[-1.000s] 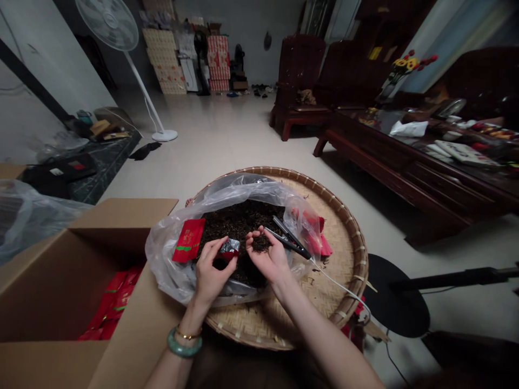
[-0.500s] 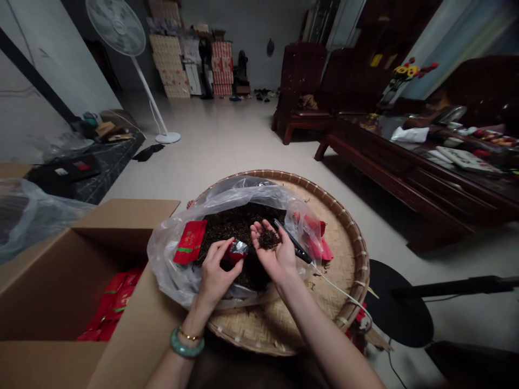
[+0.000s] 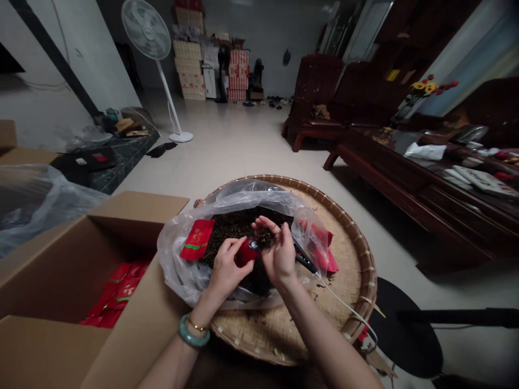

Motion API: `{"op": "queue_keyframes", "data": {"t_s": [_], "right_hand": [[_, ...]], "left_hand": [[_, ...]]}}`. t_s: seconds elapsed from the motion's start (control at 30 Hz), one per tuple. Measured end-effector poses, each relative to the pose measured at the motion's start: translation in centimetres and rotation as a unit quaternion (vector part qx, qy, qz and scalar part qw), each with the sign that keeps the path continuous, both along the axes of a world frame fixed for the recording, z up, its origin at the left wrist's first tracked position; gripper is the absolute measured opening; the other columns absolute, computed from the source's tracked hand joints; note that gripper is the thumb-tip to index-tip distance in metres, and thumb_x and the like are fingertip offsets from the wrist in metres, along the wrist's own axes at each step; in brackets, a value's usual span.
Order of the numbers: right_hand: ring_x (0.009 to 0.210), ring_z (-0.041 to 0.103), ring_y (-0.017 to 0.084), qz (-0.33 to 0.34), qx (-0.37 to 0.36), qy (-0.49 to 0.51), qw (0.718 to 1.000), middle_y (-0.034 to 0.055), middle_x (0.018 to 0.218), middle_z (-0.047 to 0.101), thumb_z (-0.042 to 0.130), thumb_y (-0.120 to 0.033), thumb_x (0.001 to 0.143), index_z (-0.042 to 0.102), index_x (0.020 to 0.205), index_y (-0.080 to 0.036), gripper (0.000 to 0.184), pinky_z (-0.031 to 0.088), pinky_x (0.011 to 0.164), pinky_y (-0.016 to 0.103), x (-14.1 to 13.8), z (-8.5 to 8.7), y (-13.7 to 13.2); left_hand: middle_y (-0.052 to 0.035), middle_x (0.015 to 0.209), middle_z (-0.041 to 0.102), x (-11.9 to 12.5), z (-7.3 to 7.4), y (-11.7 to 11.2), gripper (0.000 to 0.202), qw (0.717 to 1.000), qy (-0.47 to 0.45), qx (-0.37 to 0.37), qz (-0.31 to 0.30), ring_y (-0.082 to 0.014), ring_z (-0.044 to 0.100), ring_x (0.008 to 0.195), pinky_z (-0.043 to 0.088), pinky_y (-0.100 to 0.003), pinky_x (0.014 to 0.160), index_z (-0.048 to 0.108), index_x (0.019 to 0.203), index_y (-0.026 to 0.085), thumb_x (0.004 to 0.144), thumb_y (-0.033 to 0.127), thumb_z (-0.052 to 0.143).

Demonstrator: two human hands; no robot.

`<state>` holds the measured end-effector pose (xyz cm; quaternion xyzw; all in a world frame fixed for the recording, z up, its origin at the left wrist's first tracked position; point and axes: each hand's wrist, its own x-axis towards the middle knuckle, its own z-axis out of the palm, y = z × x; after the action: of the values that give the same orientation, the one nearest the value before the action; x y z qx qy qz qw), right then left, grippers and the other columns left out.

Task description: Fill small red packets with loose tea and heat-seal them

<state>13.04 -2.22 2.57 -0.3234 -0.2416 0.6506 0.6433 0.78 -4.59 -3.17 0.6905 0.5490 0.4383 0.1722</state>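
My left hand [image 3: 231, 267] grips a small red foil packet [image 3: 244, 253], its silver mouth turned to the right. Loose dark tea leaves [image 3: 265, 239] lie in the cupped palm of my right hand [image 3: 280, 256], which is tipped towards that mouth, fingers curled up. Below both hands, a clear plastic bag [image 3: 178, 275] spreads wide around a heap of dark tea leaves [image 3: 231, 224]. A flat red packet [image 3: 198, 239] rests on the bag's left side. Beside my right hand lies a black handheld tool [image 3: 304, 257] with a white cord.
The bag sits on a round woven bamboo tray [image 3: 344, 281]. At left, an open cardboard box [image 3: 133, 319] holds several red packets [image 3: 119, 292]. More red packets [image 3: 324, 243] lie at the tray's right. A black stand base [image 3: 405, 329] and a dark wooden table [image 3: 385, 183] stand further right.
My right hand has tilted from palm-up to on edge and come closer to the packet. The packet has turned its mouth more to the right. The whole view has shifted slightly.
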Motion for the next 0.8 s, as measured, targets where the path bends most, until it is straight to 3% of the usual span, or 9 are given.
{"op": "queue_keyframes", "data": {"t_s": [0.2, 0.33, 0.47, 0.63, 0.7, 0.8], "right_hand": [[0.102, 0.057, 0.020, 0.007, 0.047, -0.074, 0.996, 0.0054, 0.102, 0.068, 0.043, -0.056, 0.085, 0.069, 0.093, -0.020, 0.046, 0.035, 0.101, 0.037, -0.4, -0.1, 0.2], [0.115, 0.052, 0.021, 0.046, 0.071, -0.112, 0.990, 0.0059, 0.115, 0.065, 0.040, -0.062, 0.084, 0.067, 0.102, -0.021, 0.052, 0.027, 0.108, 0.038, -0.2, -0.6, 0.1], [0.134, 0.033, 0.019, 0.137, 0.098, -0.193, 0.967, 0.0027, 0.134, 0.052, 0.042, -0.062, 0.084, 0.058, 0.121, -0.027, 0.054, 0.011, 0.114, 0.040, 0.3, -1.4, -0.2], [0.142, 0.003, 0.015, 0.178, 0.134, -0.301, 0.927, -0.0048, 0.146, 0.036, 0.056, -0.050, 0.082, 0.051, 0.127, -0.035, 0.048, -0.015, 0.111, 0.041, 0.5, -1.3, 0.1], [0.142, 0.002, 0.014, 0.184, 0.118, -0.297, 0.929, -0.0053, 0.147, 0.035, 0.055, -0.051, 0.082, 0.051, 0.127, -0.034, 0.048, -0.013, 0.112, 0.039, 0.6, -1.1, 0.4], [0.140, 0.017, 0.015, 0.168, 0.080, -0.239, 0.953, -0.0012, 0.143, 0.041, 0.050, -0.054, 0.084, 0.052, 0.127, -0.031, 0.048, 0.002, 0.114, 0.039, 1.3, -1.2, 0.7]], "left_hand": [[-0.0066, 0.097, 0.057, -0.1, -0.2, 0.1, 0.049, 1.000, 0.007, -0.002, 0.009, -0.0203, 0.060, 0.089, 0.053, -0.033, 0.078, 0.059, 0.116, 0.018, 0.068, 0.020, 0.066], [-0.0058, 0.098, 0.056, -0.3, -0.3, 0.2, 0.050, 1.000, -0.014, -0.012, 0.004, -0.0181, 0.060, 0.085, 0.054, -0.029, 0.070, 0.057, 0.119, 0.020, 0.070, 0.022, 0.066], [-0.0054, 0.096, 0.056, -0.3, -0.2, 0.1, 0.048, 1.000, -0.015, -0.002, -0.004, -0.0185, 0.059, 0.085, 0.052, -0.031, 0.073, 0.058, 0.117, 0.021, 0.069, 0.022, 0.066], [-0.0050, 0.095, 0.056, -0.2, -0.1, 0.0, 0.043, 1.000, 0.002, -0.001, -0.015, -0.0195, 0.058, 0.086, 0.051, -0.032, 0.077, 0.060, 0.111, 0.022, 0.068, 0.019, 0.066], [-0.0051, 0.096, 0.056, -0.2, -0.2, 0.0, 0.046, 1.000, 0.004, -0.002, -0.014, -0.0200, 0.058, 0.087, 0.051, -0.032, 0.078, 0.059, 0.113, 0.022, 0.068, 0.020, 0.067], [-0.0057, 0.099, 0.056, -0.4, -0.2, 0.0, 0.049, 1.000, -0.003, -0.005, -0.004, -0.0200, 0.059, 0.089, 0.051, -0.033, 0.079, 0.057, 0.118, 0.021, 0.070, 0.023, 0.067]]}}
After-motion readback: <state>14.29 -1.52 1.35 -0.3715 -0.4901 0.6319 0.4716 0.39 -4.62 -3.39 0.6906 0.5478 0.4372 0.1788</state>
